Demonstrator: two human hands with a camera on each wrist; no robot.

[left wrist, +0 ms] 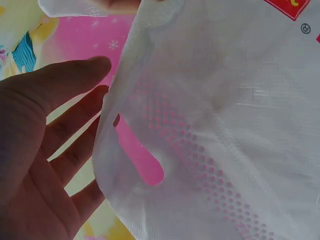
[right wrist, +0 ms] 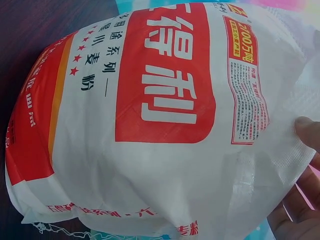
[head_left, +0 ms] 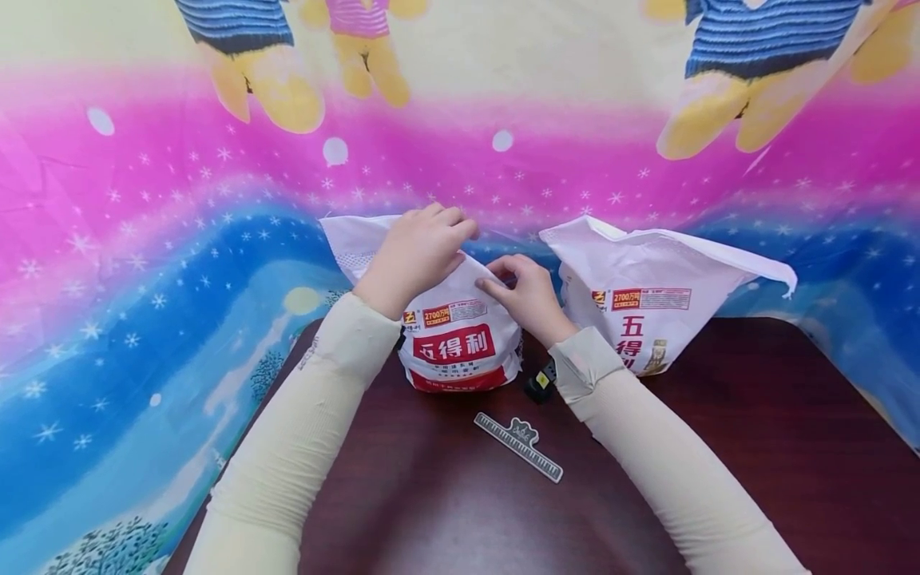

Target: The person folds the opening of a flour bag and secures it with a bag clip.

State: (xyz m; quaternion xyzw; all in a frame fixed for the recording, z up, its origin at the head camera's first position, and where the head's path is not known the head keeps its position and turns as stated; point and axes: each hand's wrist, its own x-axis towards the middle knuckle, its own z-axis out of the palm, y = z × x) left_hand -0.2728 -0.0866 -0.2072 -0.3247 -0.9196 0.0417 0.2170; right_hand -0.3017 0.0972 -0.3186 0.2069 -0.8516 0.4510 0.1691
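A white flour bag (head_left: pixel 460 343) with red print stands on the table, its top unfolded. My left hand (head_left: pixel 420 255) is over the bag's upper part. In the left wrist view, the fingers of that hand (left wrist: pixel 55 130) are spread and fairly straight beside the bag's edge, near a slot-shaped handle hole (left wrist: pixel 140 157). My right hand (head_left: pixel 528 291) pinches the bag's right edge, the thumb (right wrist: pixel 306 131) on the printed side and the other fingers behind. A grey sealing clip (head_left: pixel 519 447) lies on the table in front of the bag.
A second white flour bag (head_left: pixel 654 279) stands to the right, its top flaring outward. A small black object with a yellow label (head_left: pixel 541 383) sits between the bags. The dark wooden table (head_left: pixel 431 511) backs onto a colourful printed cloth (head_left: pixel 446 176).
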